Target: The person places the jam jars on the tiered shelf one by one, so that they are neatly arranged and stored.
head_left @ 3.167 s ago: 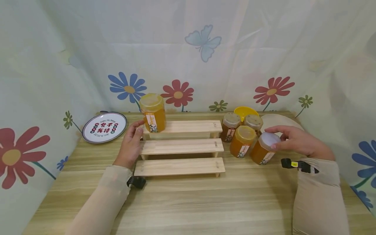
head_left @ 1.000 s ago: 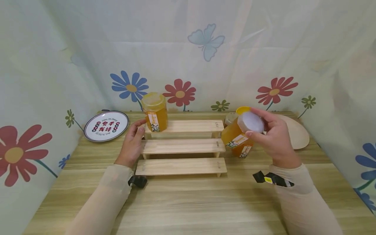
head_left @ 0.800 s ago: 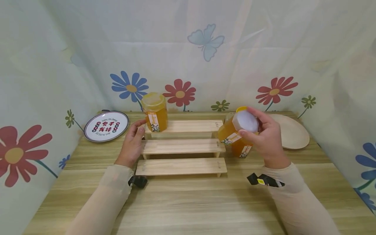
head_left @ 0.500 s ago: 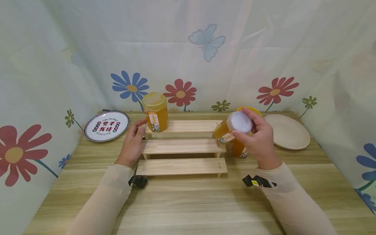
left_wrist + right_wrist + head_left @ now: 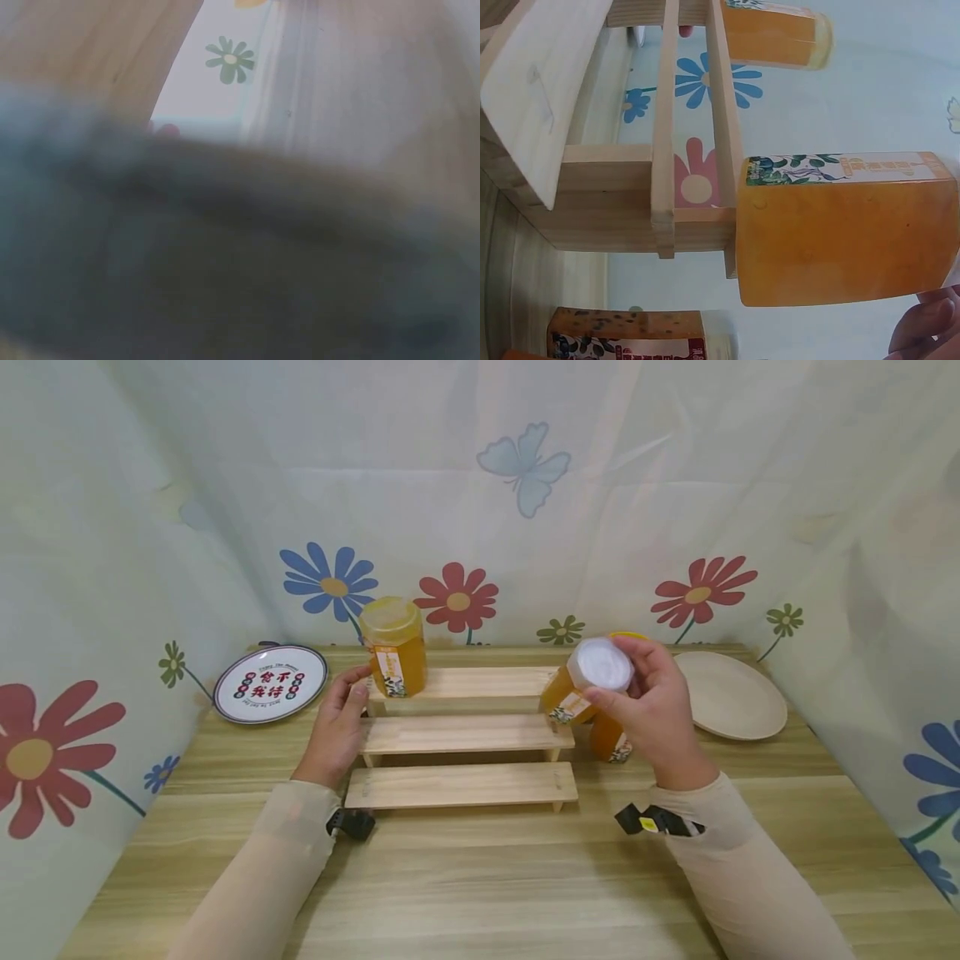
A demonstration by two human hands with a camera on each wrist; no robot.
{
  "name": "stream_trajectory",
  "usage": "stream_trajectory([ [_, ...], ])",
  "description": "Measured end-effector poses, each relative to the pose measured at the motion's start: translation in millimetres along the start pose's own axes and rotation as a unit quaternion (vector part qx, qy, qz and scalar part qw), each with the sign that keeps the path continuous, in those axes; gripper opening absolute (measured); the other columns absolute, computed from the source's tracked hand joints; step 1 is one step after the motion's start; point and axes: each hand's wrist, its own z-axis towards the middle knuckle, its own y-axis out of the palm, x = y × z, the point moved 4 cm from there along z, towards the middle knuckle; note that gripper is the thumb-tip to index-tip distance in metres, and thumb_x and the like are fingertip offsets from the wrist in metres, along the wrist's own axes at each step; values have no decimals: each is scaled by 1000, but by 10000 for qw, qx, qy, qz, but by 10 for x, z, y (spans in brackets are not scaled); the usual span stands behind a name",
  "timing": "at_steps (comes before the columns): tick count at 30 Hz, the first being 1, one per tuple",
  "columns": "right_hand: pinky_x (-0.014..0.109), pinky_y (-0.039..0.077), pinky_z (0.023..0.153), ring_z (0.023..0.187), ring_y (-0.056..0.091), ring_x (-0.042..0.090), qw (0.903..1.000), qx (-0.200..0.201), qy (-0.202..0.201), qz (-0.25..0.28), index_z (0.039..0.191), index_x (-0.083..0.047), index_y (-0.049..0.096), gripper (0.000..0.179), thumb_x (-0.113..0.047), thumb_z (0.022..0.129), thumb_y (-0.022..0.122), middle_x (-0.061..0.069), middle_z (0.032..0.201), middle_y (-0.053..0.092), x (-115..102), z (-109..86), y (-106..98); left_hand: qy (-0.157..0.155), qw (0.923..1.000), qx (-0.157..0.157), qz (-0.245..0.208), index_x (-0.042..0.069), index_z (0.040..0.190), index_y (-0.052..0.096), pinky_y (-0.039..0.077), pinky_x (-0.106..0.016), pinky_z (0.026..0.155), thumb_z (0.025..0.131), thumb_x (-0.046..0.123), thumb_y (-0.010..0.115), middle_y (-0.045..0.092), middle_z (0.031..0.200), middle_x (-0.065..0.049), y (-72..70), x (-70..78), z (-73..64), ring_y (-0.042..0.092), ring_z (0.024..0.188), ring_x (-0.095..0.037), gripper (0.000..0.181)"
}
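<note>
My right hand (image 5: pixel 656 710) grips a white-lidded honey jar (image 5: pixel 573 689) by its lid end, tilted at the right end of the three-step wooden stand (image 5: pixel 465 735). In the right wrist view the jar's base is right at the top step's edge. My left hand (image 5: pixel 333 735) holds the stand's left side, fingertips at the top step. Beside those fingers another honey jar (image 5: pixel 397 656) stands upright on that step. Behind my right hand, an amber jar (image 5: pixel 609 739) is partly hidden. The right wrist view also shows a speckled jar (image 5: pixel 630 334) beside the stand.
A white plate with red and dark lettering (image 5: pixel 270 685) lies at the left back. At the right back are a plain beige plate (image 5: pixel 735 697) and a mostly hidden yellow bowl (image 5: pixel 628 634). Flowered cloth (image 5: pixel 525 543) surrounds the wood-grain table (image 5: pixel 465 885).
My right hand has lifted the white-lidded jar from the group on the right and carried it left to the top step's right end. My left hand has stayed at the stand.
</note>
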Motion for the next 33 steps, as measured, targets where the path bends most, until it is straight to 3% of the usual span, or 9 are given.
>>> stream_trajectory([
  [7,16,50,102,121,58,22,9995,-38,194,-256,146,6,50,65,2,90,81,22,150,57,-47,51,37,87,9999,21,59,12,156,44,26,-49,125,116,35,38,39,165,-7,8,-8,2,38,148,-28,47],
  [12,17,51,101,122,58,22,9994,-13,286,-192,148,5,50,65,6,90,79,22,150,57,-62,116,96,96,10000,11,16,11,156,44,26,-49,125,116,35,39,40,165,-7,15,2,6,39,147,-27,47],
  [21,17,54,95,115,59,22,9989,-84,303,-347,152,-1,53,64,-3,94,79,20,147,59,-23,239,133,58,10000,-4,45,12,158,42,25,-50,125,116,34,37,38,166,-6,14,14,-8,38,148,-27,47],
  [27,18,57,89,112,59,23,9979,-349,489,-223,157,-3,48,66,-1,97,75,20,152,56,-26,327,197,-25,10000,-14,18,14,158,42,25,-50,125,116,35,37,37,167,-5,7,-2,1,39,148,-29,47],
  [33,20,57,92,120,60,27,9944,-665,751,-347,160,-13,45,66,-11,101,73,13,158,51,-28,398,243,-106,9999,4,82,16,158,41,25,-51,126,116,36,38,36,168,-4,-3,-13,-1,39,148,-29,47],
])
